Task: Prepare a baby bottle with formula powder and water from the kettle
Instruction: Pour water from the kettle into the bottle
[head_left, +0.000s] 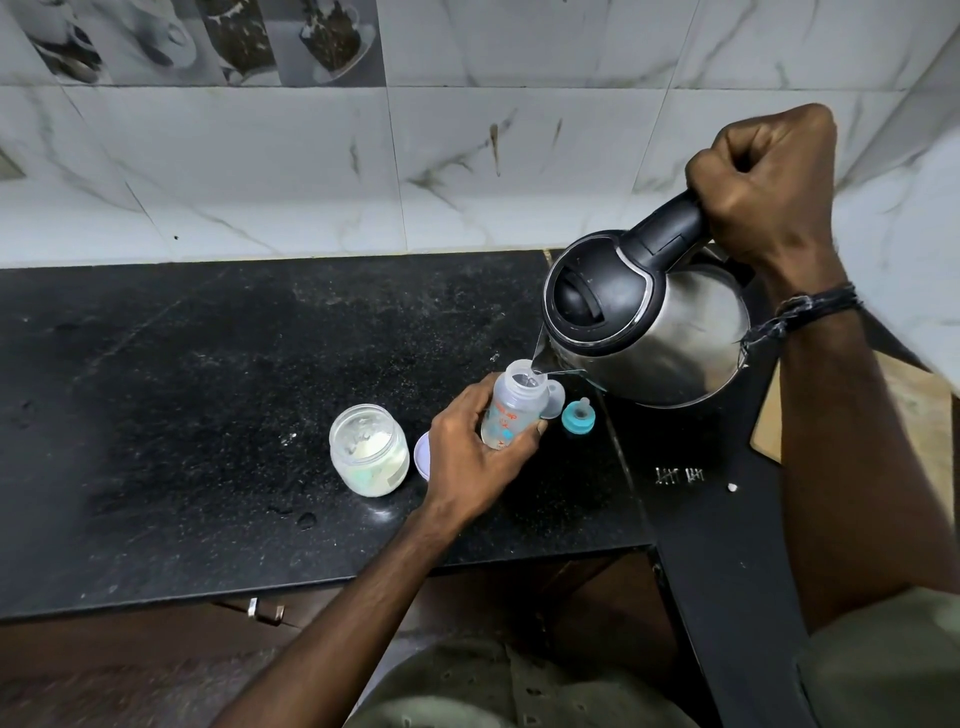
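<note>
**Pouring under way, teat and cap still off**

Pouring kettle water into the baby bottle (511, 410) looks like the step in hand. The right hand (763, 182) has its grip wrapped fully round the black handle of the steel kettle (644, 332), which is lifted and tilted so its spout sits just over the bottle's open mouth; a thin stream seems to run in, though how full the bottle is cannot be read. The left hand (472, 452) has its grip curled round the bottle's body, steadying it on the desk (208, 364) near the middle of the front edge.

Judging by how things lie, the powder stage may be done: the formula jar (369, 449) stands open just left of the bottle, its lid (423, 454) flat between jar and hand, partly hidden. Whether powder is already in the bottle cannot be told. What is left seems plain: finish the pour, set the kettle down, fit the blue teat ring (577, 414) lying just right of the bottle, add the clear cap (555, 399) touching the bottle's far side, then shake.

For room, the left half of the desk lies open back to the tiled wall. The right side is tighter: the kettle hangs over the desk's right end, with the wall corner near behind.
</note>
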